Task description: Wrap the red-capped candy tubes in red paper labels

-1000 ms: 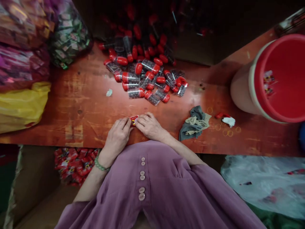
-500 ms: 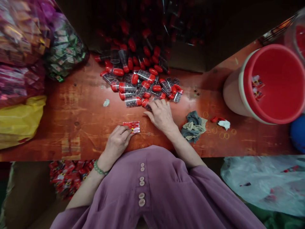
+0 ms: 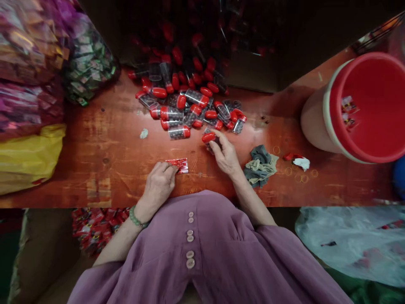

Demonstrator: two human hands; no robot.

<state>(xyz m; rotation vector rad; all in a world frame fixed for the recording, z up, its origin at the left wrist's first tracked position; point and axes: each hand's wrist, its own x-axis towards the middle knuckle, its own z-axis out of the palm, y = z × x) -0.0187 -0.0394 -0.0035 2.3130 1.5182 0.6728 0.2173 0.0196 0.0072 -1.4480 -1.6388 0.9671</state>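
Note:
My left hand (image 3: 161, 181) rests low on the table, its fingertips closed on a small red printed packet (image 3: 181, 165) that lies at the table's surface. Between the thumb and fingers of my right hand (image 3: 225, 155) is a small clear bottle with a red cap (image 3: 208, 137), its cap toward the left; the fingers hide part of its body. Just beyond both hands spreads a heap of similar red-capped bottles (image 3: 172, 113), many filled with dark beads. The heap runs back into the shadow of a dark box.
A red-rimmed bucket (image 3: 330, 114) stands at right with packets in its red top. Crumpled cloth (image 3: 261, 166) and rubber bands (image 3: 298, 178) lie near my right forearm. Filled bags (image 3: 90, 63) and a yellow bag (image 3: 31, 158) line the left. Red packets (image 3: 95, 230) sit below the table edge.
My right hand has drawn one red-capped bottle out of the heap, toward me and slightly right. My left hand stays at the packet. The whole view has shifted slightly.

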